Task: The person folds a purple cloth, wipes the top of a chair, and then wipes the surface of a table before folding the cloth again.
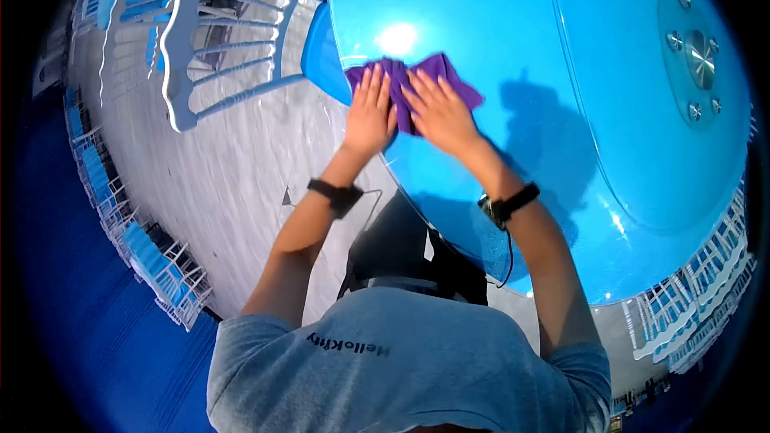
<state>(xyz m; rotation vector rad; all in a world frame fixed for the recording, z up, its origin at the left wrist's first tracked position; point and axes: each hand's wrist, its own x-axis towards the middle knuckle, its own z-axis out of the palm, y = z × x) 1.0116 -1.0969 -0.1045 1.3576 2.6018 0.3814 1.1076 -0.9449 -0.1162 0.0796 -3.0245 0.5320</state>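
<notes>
A purple cloth (443,72) lies crumpled on the glossy blue round table (481,16), close to the table's left edge. My left hand (370,116) presses flat on the cloth's left part, fingers stretched out and close to the rim. On its right part rests my right hand (441,112), also flat with the fingers extended. The two hands are side by side, their fingertips pointing away from me. Parts of the cloth are hidden under both palms. Each wrist wears a black strap with a small device and a cable.
A white spindle-backed chair (192,40) with a blue seat stands against the table's left side. On the table's right is a raised round glass piece with metal fittings (700,60). Rows of white chairs (698,289) line the lower right and far left.
</notes>
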